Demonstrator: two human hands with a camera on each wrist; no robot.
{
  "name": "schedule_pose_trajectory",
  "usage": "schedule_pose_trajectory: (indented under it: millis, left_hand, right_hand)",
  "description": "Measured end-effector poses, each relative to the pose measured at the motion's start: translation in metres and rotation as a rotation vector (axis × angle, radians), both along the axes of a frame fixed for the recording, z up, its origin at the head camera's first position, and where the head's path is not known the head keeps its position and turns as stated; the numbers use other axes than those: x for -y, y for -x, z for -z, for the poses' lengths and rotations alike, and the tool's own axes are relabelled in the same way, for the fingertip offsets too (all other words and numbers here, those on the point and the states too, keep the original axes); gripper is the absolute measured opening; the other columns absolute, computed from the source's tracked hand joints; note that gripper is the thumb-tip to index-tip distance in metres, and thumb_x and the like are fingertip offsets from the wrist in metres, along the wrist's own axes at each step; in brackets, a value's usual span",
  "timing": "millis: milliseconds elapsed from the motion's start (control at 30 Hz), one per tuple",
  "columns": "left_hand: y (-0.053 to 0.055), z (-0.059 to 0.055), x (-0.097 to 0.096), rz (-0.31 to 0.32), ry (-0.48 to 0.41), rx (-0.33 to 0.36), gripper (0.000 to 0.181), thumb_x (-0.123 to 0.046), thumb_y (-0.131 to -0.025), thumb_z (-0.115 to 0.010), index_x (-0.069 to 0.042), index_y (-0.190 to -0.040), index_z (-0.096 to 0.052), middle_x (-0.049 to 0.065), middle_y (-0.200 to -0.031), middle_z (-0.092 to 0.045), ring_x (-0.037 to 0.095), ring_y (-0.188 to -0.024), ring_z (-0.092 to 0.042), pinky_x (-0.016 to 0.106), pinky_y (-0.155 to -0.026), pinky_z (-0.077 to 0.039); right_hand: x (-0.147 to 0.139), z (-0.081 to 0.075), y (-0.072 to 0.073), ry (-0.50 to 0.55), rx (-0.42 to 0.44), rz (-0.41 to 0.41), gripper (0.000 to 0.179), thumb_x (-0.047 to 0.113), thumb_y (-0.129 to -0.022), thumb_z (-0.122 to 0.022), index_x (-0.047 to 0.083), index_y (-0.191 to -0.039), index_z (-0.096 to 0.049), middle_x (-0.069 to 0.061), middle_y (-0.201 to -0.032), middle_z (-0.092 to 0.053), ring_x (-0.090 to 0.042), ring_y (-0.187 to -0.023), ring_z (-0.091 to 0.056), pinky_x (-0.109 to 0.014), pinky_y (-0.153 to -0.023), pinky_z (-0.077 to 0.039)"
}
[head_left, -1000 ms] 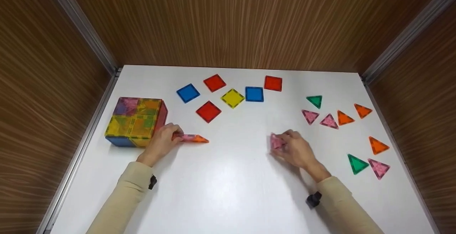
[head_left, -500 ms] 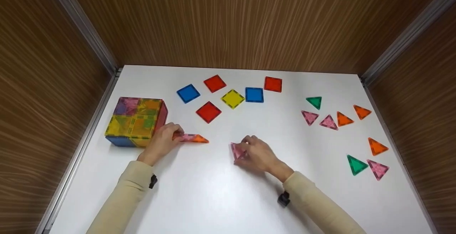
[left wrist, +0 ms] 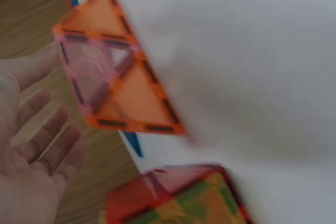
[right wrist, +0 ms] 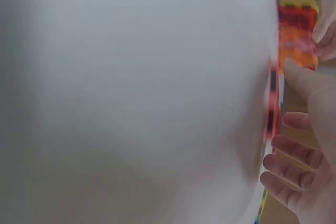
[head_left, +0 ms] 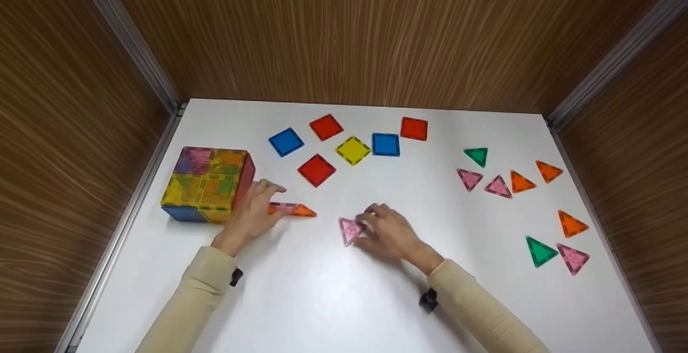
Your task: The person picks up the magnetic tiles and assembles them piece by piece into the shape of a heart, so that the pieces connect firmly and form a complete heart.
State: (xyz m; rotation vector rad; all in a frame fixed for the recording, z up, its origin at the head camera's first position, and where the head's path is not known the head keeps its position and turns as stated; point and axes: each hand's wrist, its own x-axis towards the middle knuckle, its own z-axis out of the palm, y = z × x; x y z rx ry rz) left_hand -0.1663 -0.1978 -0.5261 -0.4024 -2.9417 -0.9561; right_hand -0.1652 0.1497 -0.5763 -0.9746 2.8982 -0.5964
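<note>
Close to the box of magnetic tiles (head_left: 201,181), my left hand (head_left: 251,216) has its fingers spread beside a joined strip of triangle magnetic tiles (head_left: 303,211). The left wrist view shows this strip as two orange triangles (left wrist: 142,98) with a pink triangle (left wrist: 84,61) between them; the thumb is near its edge. Right of the strip, a single pink triangle magnetic tile (head_left: 348,230) lies on the table at the fingertips of my right hand (head_left: 393,233). In the right wrist view that tile appears nearly edge-on beside loosely parted fingers (right wrist: 289,174).
Red, blue and yellow square tiles, such as a red square (head_left: 317,170), lie toward the back of the white table (head_left: 333,299). Several loose triangles, including a green triangle (head_left: 540,251) and an orange triangle (head_left: 572,224), are scattered at the right. Wood-grained walls (head_left: 344,36) surround the table.
My right hand has carried the pink triangle left from the right side and released it onto the table. My left hand has let go of the joined strip and spread its fingers.
</note>
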Motion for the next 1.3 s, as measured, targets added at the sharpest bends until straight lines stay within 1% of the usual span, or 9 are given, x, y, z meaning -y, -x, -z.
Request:
schedule_pose_trajectory:
  millis: [100,167,300,433,533,633,933,1100,1300]
  left_hand:
    - [-0.009,-0.005,-0.021,0.053,0.004,-0.094,0.045,-0.026,-0.094,-0.081,-0.008,-0.133,-0.067,0.013,-0.128,-0.064,0.028,-0.121,-0.059,0.043,-0.105,-0.058]
    - [-0.014,-0.007,-0.036,0.100,0.009,-0.124,0.045,-0.025,-0.095,-0.081,-0.008,-0.134,-0.067,0.012,-0.128,-0.065,0.027,-0.119,-0.060,0.041,-0.104,-0.058]
    - [-0.020,-0.005,-0.064,0.197,0.056,-0.093,0.048,-0.031,-0.097,-0.078,-0.008,-0.137,-0.066,0.011,-0.130,-0.067,0.027,-0.119,-0.061,0.040,-0.105,-0.057]
    - [-0.024,0.005,-0.088,0.278,0.122,-0.033,0.051,-0.034,-0.099,-0.075,-0.009,-0.142,-0.064,0.010,-0.133,-0.066,0.025,-0.121,-0.061,0.039,-0.109,-0.055]
    - [-0.023,0.015,-0.103,0.317,0.167,0.020,0.052,-0.036,-0.100,-0.073,-0.010,-0.144,-0.062,0.009,-0.137,-0.064,0.024,-0.123,-0.059,0.039,-0.112,-0.054]
    - [-0.021,0.025,-0.113,0.336,0.196,0.046,0.052,-0.038,-0.101,-0.071,-0.010,-0.145,-0.062,0.009,-0.138,-0.063,0.023,-0.123,-0.058,0.038,-0.112,-0.053]
    - [-0.013,0.046,-0.128,0.321,0.216,0.073,0.056,-0.039,-0.100,-0.072,-0.008,-0.145,-0.061,0.013,-0.143,-0.059,0.025,-0.123,-0.056,0.040,-0.113,-0.052]
    - [-0.014,0.047,-0.130,0.314,0.216,0.066,0.052,-0.038,-0.099,-0.074,-0.009,-0.141,-0.066,0.014,-0.137,-0.061,0.026,-0.119,-0.055,0.042,-0.108,-0.053]
    - [-0.014,0.047,-0.132,0.315,0.248,0.015,0.047,-0.035,-0.097,-0.077,-0.014,-0.138,-0.070,0.016,-0.129,-0.062,0.029,-0.116,-0.055,0.043,-0.103,-0.052]
  right_hand:
    - [-0.033,-0.003,0.009,0.042,-0.006,0.084,0.051,0.039,-0.096,-0.077,0.009,-0.135,-0.069,-0.015,-0.132,-0.067,-0.032,-0.119,-0.063,-0.051,-0.102,-0.056]
    - [-0.060,-0.006,0.017,0.058,-0.012,0.154,0.051,0.037,-0.097,-0.076,0.007,-0.137,-0.068,-0.018,-0.134,-0.066,-0.035,-0.121,-0.062,-0.054,-0.103,-0.055]
    - [-0.113,-0.009,0.034,0.067,-0.070,0.289,0.049,0.030,-0.096,-0.077,0.003,-0.135,-0.067,-0.022,-0.134,-0.067,-0.041,-0.120,-0.063,-0.059,-0.104,-0.054]
    - [-0.161,-0.008,0.048,0.062,-0.074,0.429,0.049,0.027,-0.098,-0.074,0.000,-0.138,-0.064,-0.026,-0.139,-0.063,-0.047,-0.127,-0.059,-0.065,-0.110,-0.048]
    - [-0.188,-0.005,0.054,0.031,-0.065,0.525,0.050,0.028,-0.099,-0.072,-0.002,-0.138,-0.064,-0.030,-0.143,-0.060,-0.050,-0.129,-0.054,-0.068,-0.113,-0.044]
    - [-0.206,-0.002,0.059,-0.014,-0.043,0.572,0.052,0.030,-0.099,-0.071,0.000,-0.140,-0.063,-0.032,-0.144,-0.057,-0.052,-0.129,-0.050,-0.070,-0.112,-0.042]
    - [-0.230,0.007,0.064,-0.089,0.090,0.572,0.062,0.039,-0.103,-0.065,0.003,-0.151,-0.052,-0.032,-0.158,-0.044,-0.055,-0.141,-0.039,-0.076,-0.113,-0.037]
    - [-0.227,0.003,0.063,-0.088,0.037,0.539,0.051,0.032,-0.102,-0.067,0.004,-0.145,-0.060,-0.032,-0.147,-0.055,-0.053,-0.130,-0.048,-0.072,-0.109,-0.042]
    - [-0.205,0.001,0.055,-0.040,-0.023,0.427,0.040,0.023,-0.098,-0.074,0.005,-0.133,-0.071,-0.026,-0.132,-0.067,-0.047,-0.120,-0.061,-0.065,-0.106,-0.050]
